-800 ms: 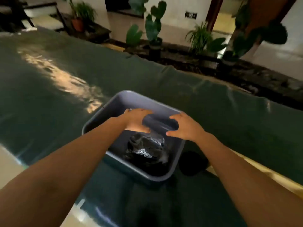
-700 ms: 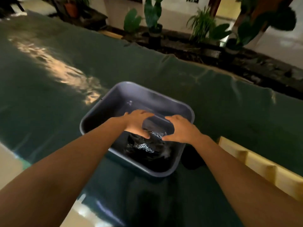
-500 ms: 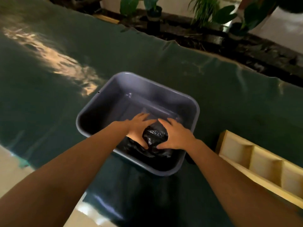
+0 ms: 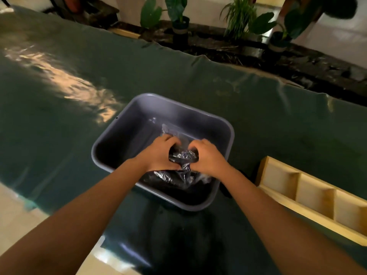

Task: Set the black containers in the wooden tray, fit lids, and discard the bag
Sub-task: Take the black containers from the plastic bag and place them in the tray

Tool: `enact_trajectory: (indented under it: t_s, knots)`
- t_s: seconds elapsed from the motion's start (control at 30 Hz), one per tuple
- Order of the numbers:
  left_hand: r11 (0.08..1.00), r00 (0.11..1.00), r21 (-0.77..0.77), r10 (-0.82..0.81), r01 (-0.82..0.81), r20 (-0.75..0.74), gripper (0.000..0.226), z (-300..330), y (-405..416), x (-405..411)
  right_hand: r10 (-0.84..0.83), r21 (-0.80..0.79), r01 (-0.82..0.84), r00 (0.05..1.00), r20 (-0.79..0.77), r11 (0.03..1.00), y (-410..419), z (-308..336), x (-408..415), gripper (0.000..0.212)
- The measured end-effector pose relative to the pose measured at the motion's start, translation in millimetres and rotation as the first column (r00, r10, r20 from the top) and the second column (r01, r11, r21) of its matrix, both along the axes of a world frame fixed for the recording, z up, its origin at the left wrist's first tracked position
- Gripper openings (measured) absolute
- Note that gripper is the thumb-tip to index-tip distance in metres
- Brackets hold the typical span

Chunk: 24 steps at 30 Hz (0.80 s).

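A clear plastic bag (image 4: 183, 158) full of black containers lies in a grey plastic tub (image 4: 139, 110) on the green-covered table. My left hand (image 4: 158, 155) and my right hand (image 4: 207, 157) grip the bag from either side, down inside the tub, with the crinkled top bulging between them. More of the bag's dark contents (image 4: 170, 178) lie below my hands near the tub's front wall. The wooden tray (image 4: 309, 197), with several open compartments, sits to the right of the tub. No lids can be made out.
The green cloth (image 4: 198, 76) covers the whole table and hangs over its far edge. Potted plants (image 4: 178, 20) stand on the dark ground beyond that edge. A pale floor shows at the lower left, below the table's near edge.
Both hands have dropped from above the tub into it and closed on the bag. The view has tilted down, bringing the wooden tray into sight at right.
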<state>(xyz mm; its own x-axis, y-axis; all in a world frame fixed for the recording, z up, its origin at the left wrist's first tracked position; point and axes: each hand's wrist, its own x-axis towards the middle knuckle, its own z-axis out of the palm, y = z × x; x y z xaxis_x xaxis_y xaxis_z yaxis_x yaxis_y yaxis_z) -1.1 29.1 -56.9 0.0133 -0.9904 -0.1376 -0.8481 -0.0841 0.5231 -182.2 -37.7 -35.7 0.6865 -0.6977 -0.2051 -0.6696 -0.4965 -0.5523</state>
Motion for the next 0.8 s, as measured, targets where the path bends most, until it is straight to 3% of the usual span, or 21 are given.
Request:
enact_trajectory:
  t_s: [0.2,0.33,0.43,0.57,0.67,0.73,0.8]
  knots:
    - [0.964,0.998,-0.264,-0.014,0.031,0.066,0.07,92.0,-2.0,-47.6,0.055,-0.227,-0.052,0.998,0.008,0.973,-6.3,95.0,-51.9,0.049]
    - [0.936,0.992,-0.337,-0.072,0.102,0.101,0.074,100.3,33.3,-127.6,-0.01,-0.249,0.009,1.0,-0.004,0.969,35.3,109.8,-138.5,0.048]
    - [0.955,0.988,-0.256,-0.136,0.149,0.068,0.071,62.2,58.8,-194.8,-0.115,-0.173,0.109,0.993,-0.028,0.979,76.7,73.5,-204.7,0.05]
    - [0.984,0.984,-0.03,-0.175,0.174,-0.038,0.07,-4.1,87.7,-265.8,-0.221,-0.104,0.212,0.971,-0.091,0.972,124.5,5.0,-271.8,0.048]
    - [0.977,0.981,0.095,-0.183,0.189,-0.064,0.072,-41.2,111.3,-297.6,-0.222,0.037,0.227,0.97,-0.096,0.973,148.3,-34.5,-305.5,0.051]
    - [0.973,0.978,0.1,-0.208,0.208,-0.011,0.078,-53.8,124.3,-308.5,-0.233,0.171,0.231,0.973,-0.012,0.958,157.2,-50.0,-324.6,0.059]
    - [0.983,0.98,0.047,-0.183,0.18,0.083,0.085,-56.7,133.7,-312.4,-0.427,0.335,0.361,0.892,0.148,0.87,164.3,-59.2,-342.1,0.06]
